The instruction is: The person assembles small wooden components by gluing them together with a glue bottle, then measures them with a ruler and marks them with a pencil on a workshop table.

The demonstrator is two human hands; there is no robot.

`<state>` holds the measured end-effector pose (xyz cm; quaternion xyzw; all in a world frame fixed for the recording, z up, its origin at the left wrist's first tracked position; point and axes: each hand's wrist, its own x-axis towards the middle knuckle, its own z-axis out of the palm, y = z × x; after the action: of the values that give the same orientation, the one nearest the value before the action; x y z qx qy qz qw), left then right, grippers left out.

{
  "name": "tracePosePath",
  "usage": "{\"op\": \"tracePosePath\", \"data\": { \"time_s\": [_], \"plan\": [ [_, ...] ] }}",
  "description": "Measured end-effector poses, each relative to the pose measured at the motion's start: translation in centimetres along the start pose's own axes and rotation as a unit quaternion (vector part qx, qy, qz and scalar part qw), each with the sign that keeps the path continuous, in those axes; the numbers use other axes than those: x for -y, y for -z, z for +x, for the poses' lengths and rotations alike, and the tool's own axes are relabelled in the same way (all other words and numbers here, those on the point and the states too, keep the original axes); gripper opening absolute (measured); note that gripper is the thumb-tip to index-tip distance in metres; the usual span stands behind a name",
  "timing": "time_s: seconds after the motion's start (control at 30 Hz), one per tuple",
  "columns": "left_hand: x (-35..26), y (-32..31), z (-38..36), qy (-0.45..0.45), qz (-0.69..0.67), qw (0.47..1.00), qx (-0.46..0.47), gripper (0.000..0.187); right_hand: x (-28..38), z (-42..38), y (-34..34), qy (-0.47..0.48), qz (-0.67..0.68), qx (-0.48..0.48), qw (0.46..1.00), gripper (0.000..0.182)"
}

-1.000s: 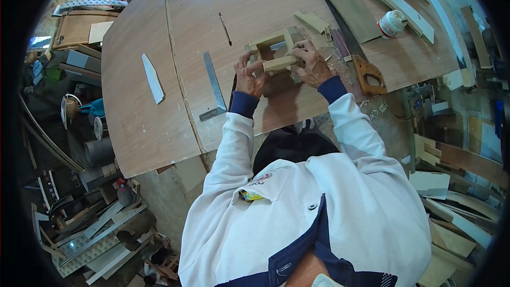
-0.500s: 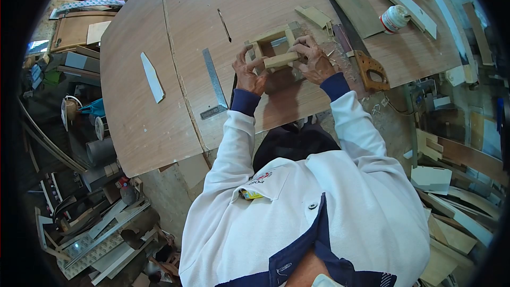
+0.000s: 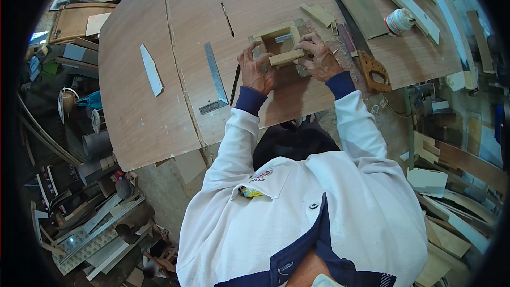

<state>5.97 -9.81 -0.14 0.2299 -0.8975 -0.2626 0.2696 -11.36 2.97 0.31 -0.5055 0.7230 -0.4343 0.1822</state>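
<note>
Here I am, leaning over the table (image 3: pixel 154 127), and I'm holding a short wooden piece (image 3: pixel 287 57) across the near side of a small wooden frame (image 3: pixel 274 31). The danger I'm seeing is a skew: if my two hands are pressing unevenly, one end could be riding up and the piece could be twisting out of line. Squeezing too hard from the sides could be racking the frame's corners, and a light pinch could be letting the piece slip down onto the table.

Now the fingers! My left hand (image 3: pixel 258 72) is curling partly closed, grasping the piece's left end, with its fingers reaching beside the frame's left side; whether they're pressing on the frame too, I cannot tell. My right hand (image 3: pixel 323 62) is pinching the right end, its fingers bending nearly closed over the wood. Neither is clenching into a fist.

Close by on my right, the handsaw (image 3: pixel 373 72) is lying near my wrist, so a wide elbow swing could be knocking it. On my left, the metal square (image 3: pixel 215 74) is lying flat.
</note>
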Motion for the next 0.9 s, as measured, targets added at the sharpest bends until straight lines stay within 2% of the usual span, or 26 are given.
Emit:
{"op": "tracePosePath", "data": {
  "time_s": [0.13,0.3,0.43,0.63,0.7,0.9],
  "plan": [
    [0.4,0.0,0.1,-0.014,-0.014,1.0,-0.008,0.037,0.4,0.1,0.2,-0.014,-0.006,0.011,1.0,0.03],
    [0.2,0.0,0.1,0.017,-0.016,1.0,-0.002,0.035,0.3,0.0,0.1,-0.003,0.001,0.0,1.0,0.03],
    [0.7,-0.3,0.1,0.008,-0.024,1.0,-0.007,0.035,0.1,-0.2,0.1,0.005,-0.001,-0.01,1.0,0.031],
    [1.2,-1.0,-0.4,0.045,-0.005,0.999,0.003,0.036,0.3,-0.1,-0.1,-0.019,0.004,0.002,1.0,0.028],
    [1.3,-0.9,-0.3,0.015,0.03,0.999,0.01,0.037,-0.1,-0.2,-0.3,-0.01,0.001,-0.005,1.0,0.028],
    [-0.4,-0.8,0.0,-0.011,0.007,1.0,-0.013,0.035,-0.5,-0.8,-1.0,0.017,-0.006,-0.044,0.999,0.032]
  ]
}}
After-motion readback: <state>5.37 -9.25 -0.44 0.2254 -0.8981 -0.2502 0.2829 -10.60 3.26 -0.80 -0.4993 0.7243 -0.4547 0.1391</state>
